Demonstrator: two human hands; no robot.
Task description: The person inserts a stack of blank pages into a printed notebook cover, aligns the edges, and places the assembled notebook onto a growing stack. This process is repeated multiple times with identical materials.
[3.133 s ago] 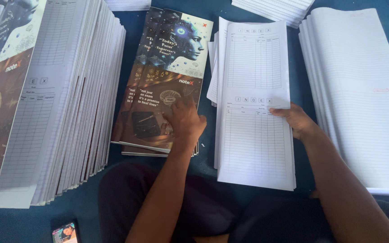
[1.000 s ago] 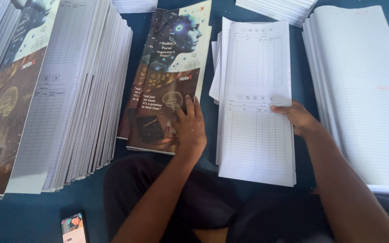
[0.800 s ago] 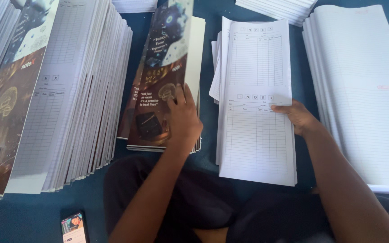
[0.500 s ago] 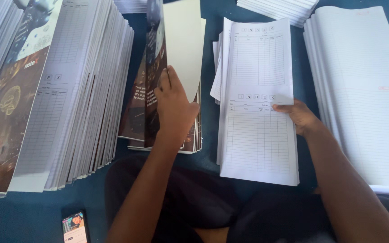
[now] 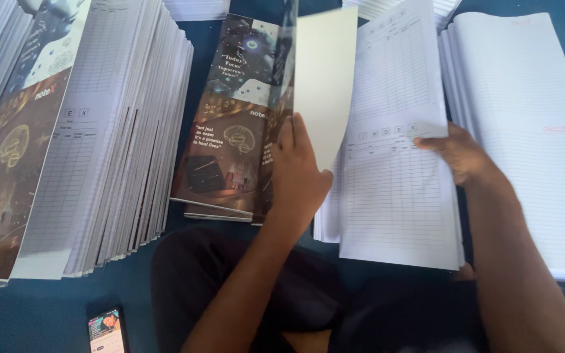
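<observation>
Left hand (image 5: pixel 299 173), fingers extended upward, grips the lifted notebook cover (image 5: pixel 322 78), raised on edge above the cover stack (image 5: pixel 227 150), its long axis running toward the far edge of the blue floor (image 5: pixel 27 314). Right hand (image 5: pixel 462 153), fingers curled, pinches the ruled index sheet (image 5: pixel 393 163), lengthwise likewise, at its right edge.

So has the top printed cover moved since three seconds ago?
Yes. The left hand has lifted the top cover up on edge, off the cover stack.
</observation>
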